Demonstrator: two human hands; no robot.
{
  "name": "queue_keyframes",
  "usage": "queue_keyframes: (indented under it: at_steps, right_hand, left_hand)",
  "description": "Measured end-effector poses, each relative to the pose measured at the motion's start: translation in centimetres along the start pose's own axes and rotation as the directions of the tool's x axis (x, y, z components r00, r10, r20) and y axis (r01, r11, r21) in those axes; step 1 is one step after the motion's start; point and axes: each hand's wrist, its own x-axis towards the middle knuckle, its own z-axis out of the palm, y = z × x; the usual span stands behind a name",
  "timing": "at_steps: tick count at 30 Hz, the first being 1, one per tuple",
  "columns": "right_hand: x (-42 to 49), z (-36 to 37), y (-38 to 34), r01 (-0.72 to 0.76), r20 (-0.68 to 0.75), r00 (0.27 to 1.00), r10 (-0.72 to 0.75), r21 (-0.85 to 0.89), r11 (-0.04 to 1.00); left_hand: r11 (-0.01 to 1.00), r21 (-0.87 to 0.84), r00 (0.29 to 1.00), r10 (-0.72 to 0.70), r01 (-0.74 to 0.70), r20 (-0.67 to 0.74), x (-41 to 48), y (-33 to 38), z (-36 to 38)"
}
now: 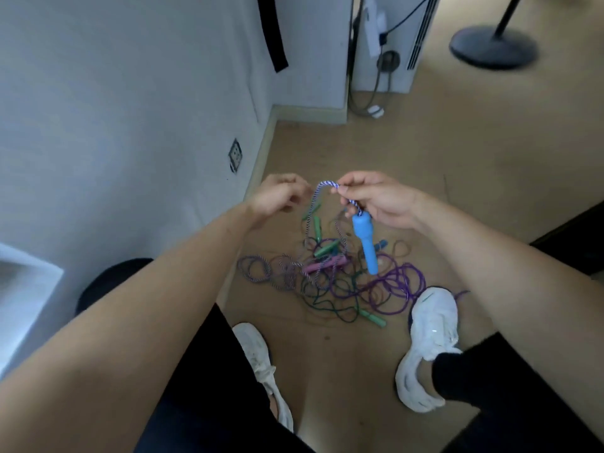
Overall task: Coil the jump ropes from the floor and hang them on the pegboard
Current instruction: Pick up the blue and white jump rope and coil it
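A tangle of jump ropes (343, 282) lies on the wooden floor between my feet, with purple, green and striped cords and green and pink handles. My right hand (376, 197) pinches a blue-and-white striped rope (327, 184) just above its blue handle (366, 243), which hangs down over the pile. The rope arches to the left and drops toward the pile. My left hand (277, 197) hovers beside that arch with curled fingers; whether it holds the cord is hidden. No pegboard is in view.
A white wall (130, 109) with a socket (234, 155) runs along the left. A white appliance with cables (382, 53) stands at the back. A black stand base (493, 45) sits at the far right. My white shoes (428, 348) flank the pile.
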Motion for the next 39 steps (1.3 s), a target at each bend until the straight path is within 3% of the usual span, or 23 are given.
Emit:
queue_keyframes:
  at_steps: [5,10,16,23,25,28,31,33,36,39]
  right_hand:
    - [-3.1,-0.3,-7.3,0.134,0.02,0.991,-0.133,-0.057,0.989]
    - [-6.3,-1.1,-12.6,0.305,-0.098,0.949,-0.298,0.058,0.951]
    - [-8.4,-5.8,-15.1,0.449,-0.274,0.881,-0.387,0.221,0.866]
    - [-9.9,-10.1,-15.0,0.466,-0.473,0.837,-0.274,0.354,0.811]
    - [-9.8,-10.2,-14.1,0.384,-0.44,0.869,-0.228,0.307,0.871]
    - [-9.1,-9.5,-12.7,0.184,-0.308,0.94,-0.147,0.092,0.979]
    - [-7.8,-8.2,-11.7,0.016,-0.166,0.985,-0.039,-0.138,0.99]
    - [-6.8,-7.3,-11.3,-0.008,-0.103,0.995,-0.015,-0.211,0.977]
    - [-5.2,-6.3,-10.4,0.064,-0.082,0.994,-0.072,-0.097,0.993]
    - [-4.0,-5.8,-9.0,0.107,-0.145,0.986,-0.085,0.145,0.984]
  left_hand:
    - [0.978,0.089,0.935,0.149,-0.187,0.323,-1.8,3.4,0.3]
    - [0.96,0.177,0.927,0.148,-0.219,0.345,-3.4,4.2,-1.4]
    - [0.993,0.019,0.973,0.11,-0.117,0.201,-3.8,6.6,-6.7]
    - [0.941,-0.315,0.993,0.114,-0.12,-0.037,-3.6,11.7,-9.2]
    - [0.903,-0.391,0.982,0.143,-0.18,-0.122,-3.3,13.0,-9.2]
    - [0.83,-0.467,0.946,0.202,-0.303,-0.255,-3.2,15.5,-8.8]
    - [0.76,-0.477,0.885,0.28,-0.441,-0.372,-3.5,18.7,-9.0]
    - [0.705,-0.474,0.836,0.332,-0.527,-0.436,-3.5,20.4,-9.7]
    - [0.748,-0.394,0.805,0.309,-0.534,-0.506,-2.4,20.0,-10.8]
    - [0.914,-0.209,0.853,0.216,-0.348,-0.476,-0.5,14.9,-10.7]
